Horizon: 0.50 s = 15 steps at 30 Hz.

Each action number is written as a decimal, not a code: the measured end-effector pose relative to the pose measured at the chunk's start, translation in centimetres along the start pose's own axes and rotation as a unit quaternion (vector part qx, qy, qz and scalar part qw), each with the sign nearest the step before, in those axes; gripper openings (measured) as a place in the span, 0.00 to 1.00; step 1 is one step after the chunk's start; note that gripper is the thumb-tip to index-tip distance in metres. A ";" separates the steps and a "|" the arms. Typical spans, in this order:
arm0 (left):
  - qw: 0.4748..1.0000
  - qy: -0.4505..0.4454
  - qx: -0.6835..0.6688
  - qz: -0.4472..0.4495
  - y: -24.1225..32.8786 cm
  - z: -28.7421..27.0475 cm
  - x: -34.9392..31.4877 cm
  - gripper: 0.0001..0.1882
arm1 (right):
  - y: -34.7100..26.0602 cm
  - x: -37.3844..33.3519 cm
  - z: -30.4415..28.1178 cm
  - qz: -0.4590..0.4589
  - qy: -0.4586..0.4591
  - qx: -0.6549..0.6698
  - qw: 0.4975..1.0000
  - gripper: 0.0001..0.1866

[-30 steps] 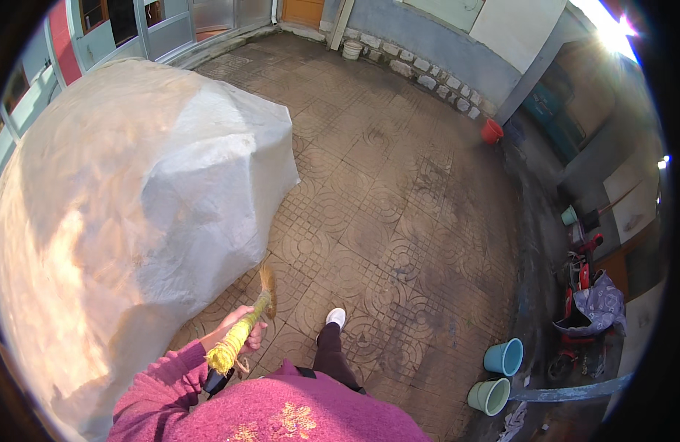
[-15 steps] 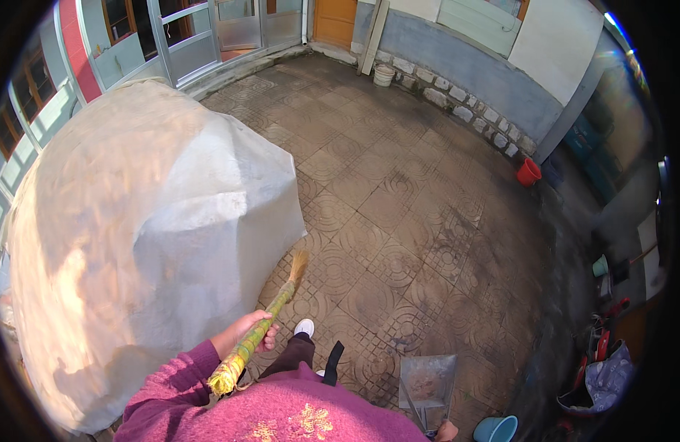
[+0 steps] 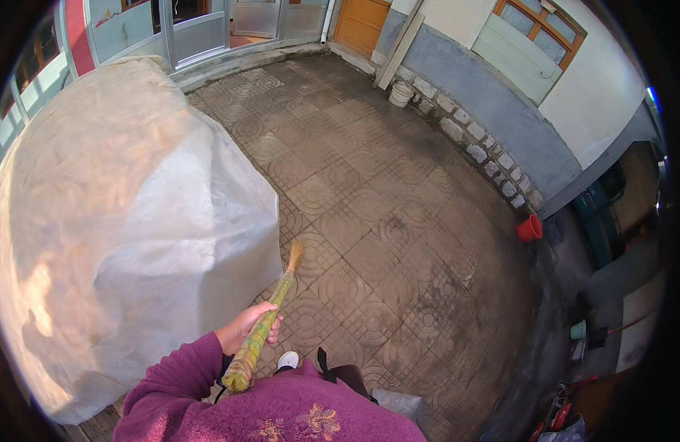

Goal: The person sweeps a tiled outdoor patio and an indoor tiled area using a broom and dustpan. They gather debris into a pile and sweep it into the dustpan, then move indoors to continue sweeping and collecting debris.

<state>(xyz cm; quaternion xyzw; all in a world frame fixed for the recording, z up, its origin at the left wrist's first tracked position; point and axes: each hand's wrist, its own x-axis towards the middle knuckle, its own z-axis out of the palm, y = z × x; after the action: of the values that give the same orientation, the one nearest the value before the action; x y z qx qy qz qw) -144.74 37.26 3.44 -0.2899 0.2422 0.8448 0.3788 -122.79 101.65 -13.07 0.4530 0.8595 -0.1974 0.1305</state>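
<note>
One hand shows, the left hand (image 3: pixel 246 330), its fingers curled tightly around the handle of one broom (image 3: pixel 265 324), wrapped in green and yellow. The right hand is out of view. The broom slants up and away, its straw tip over the patterned paving (image 3: pixel 384 221), just beside one very large white covered mound (image 3: pixel 126 228) that fills the left side. One white shoe (image 3: pixel 287 359) sits below the hand. Open paving stretches ahead and to the right. Farther off are one red bucket (image 3: pixel 529 228) and one white bucket (image 3: pixel 401 93) along the stone-based wall (image 3: pixel 495 110).
</note>
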 end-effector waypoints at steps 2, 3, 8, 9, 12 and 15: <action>1.000 -0.015 -0.003 0.006 3.1 0.9 2.3 0.17 | -6.1 1.9 0.2 -0.010 -0.014 0.004 1.000 0.16; 0.999 -0.027 -0.014 0.009 4.8 1.5 3.3 0.17 | -9.0 3.1 0.3 -0.015 -0.019 0.005 1.000 0.16; 0.998 -0.015 -0.013 0.059 13.2 3.4 10.3 0.17 | -21.8 12.4 2.6 -0.034 -0.047 0.000 0.998 0.17; 0.997 -0.005 -0.001 0.071 15.2 4.1 11.9 0.17 | -24.4 14.8 3.1 -0.037 -0.051 -0.002 0.998 0.17; 0.994 0.038 -0.029 0.097 21.0 7.3 16.1 0.17 | -31.6 21.8 2.8 -0.042 -0.055 -0.009 0.998 0.17; 0.989 0.047 -0.075 0.120 26.8 10.0 19.2 0.17 | -37.8 28.3 1.4 -0.050 -0.050 -0.014 0.997 0.18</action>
<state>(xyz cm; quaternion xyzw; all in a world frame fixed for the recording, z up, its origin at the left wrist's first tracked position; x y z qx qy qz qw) -179.22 37.19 2.74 -0.3254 0.2290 0.8854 0.2402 -169.84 102.27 -17.37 0.3975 0.8760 -0.2142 0.1696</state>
